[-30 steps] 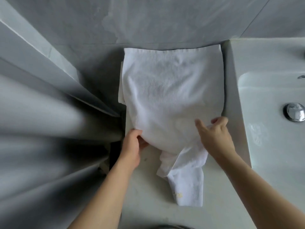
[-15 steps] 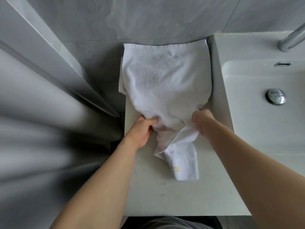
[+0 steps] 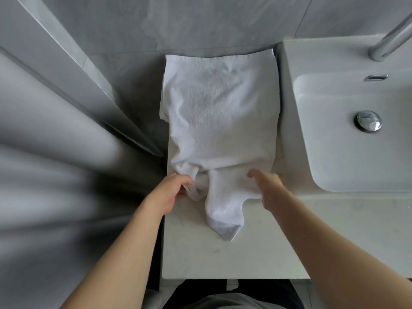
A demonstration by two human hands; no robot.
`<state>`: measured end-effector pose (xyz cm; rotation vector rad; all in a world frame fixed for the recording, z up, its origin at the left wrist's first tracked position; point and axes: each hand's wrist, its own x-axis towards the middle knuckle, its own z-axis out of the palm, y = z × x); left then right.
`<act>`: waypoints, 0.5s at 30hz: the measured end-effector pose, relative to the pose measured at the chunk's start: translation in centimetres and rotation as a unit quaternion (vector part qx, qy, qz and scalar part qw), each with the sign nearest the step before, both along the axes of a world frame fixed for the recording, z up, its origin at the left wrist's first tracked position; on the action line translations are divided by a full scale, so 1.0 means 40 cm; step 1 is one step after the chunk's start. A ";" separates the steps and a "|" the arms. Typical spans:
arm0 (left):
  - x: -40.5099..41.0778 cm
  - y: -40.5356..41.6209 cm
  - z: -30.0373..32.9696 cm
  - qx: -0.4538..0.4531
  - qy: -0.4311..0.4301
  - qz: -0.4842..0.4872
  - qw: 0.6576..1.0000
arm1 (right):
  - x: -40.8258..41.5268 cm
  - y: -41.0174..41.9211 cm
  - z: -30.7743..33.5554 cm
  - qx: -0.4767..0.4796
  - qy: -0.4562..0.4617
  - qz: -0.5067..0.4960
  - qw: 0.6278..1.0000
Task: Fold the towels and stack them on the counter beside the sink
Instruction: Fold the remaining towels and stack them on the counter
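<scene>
1. White towel [image 3: 220,121] lies on the bench [image 3: 223,255], just left of the sink [image 3: 347,152], its far edge against the tiled wall [image 3: 200,21].
2. Far part of the towel sits flat and broad; the near part narrows into a bunched tail that trails toward the person, ending in a hemmed corner on the bare bench.
3. Left hand [image 3: 169,195] is at the towel's near left corner, on the side away from the sink. Its fingers [image 3: 184,179] are curled in, pinching a fold of cloth there.
4. Right hand [image 3: 267,188] is at the near right corner, the side nearer the sink. The fingers [image 3: 254,175] lie fairly straight and spread on top of the cloth; the thumb side is blurred, so whether it pinches the edge underneath, cannot tell.
5. Both hands sit level with each other, the bunched tail between them.
6. In the sink basin: a chrome drain plug [image 3: 367,121]; a chrome tap [image 3: 390,41] angles in behind it, at the sink's far rim.
7. Left of the towel, off the bench edge, a grey curtain [image 3: 55,175] hangs, heavily blurred.
</scene>
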<state>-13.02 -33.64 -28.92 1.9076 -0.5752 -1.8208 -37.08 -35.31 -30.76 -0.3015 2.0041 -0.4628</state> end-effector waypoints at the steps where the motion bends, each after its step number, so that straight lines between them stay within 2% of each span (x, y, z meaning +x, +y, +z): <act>1: -0.013 0.014 -0.005 -0.008 -0.012 -0.025 1.000 | -0.005 0.029 -0.033 0.024 0.003 0.015 1.000; 3: -0.042 0.034 -0.006 -0.035 -0.049 -0.031 0.998 | -0.010 0.077 -0.080 0.048 -0.051 0.013 0.997; 5: -0.064 0.041 0.004 -0.072 -0.072 0.016 0.995 | -0.003 0.105 -0.051 0.034 -0.118 0.026 0.992; 8: -0.073 0.046 0.024 -0.091 0.017 0.150 0.984 | -0.006 0.112 0.000 -0.070 -0.179 0.014 0.981; 9: -0.075 0.051 0.036 -0.098 0.035 0.176 0.979 | -0.016 0.109 0.009 -0.107 -0.182 -0.012 0.977; 13: -0.052 0.072 0.072 -0.089 -0.052 0.162 0.981 | -0.087 0.095 0.062 -0.195 -0.096 -0.059 0.974; 15: -0.032 0.091 0.081 -0.079 -0.053 0.156 0.983 | -0.124 0.097 0.082 -0.204 -0.142 -0.088 0.965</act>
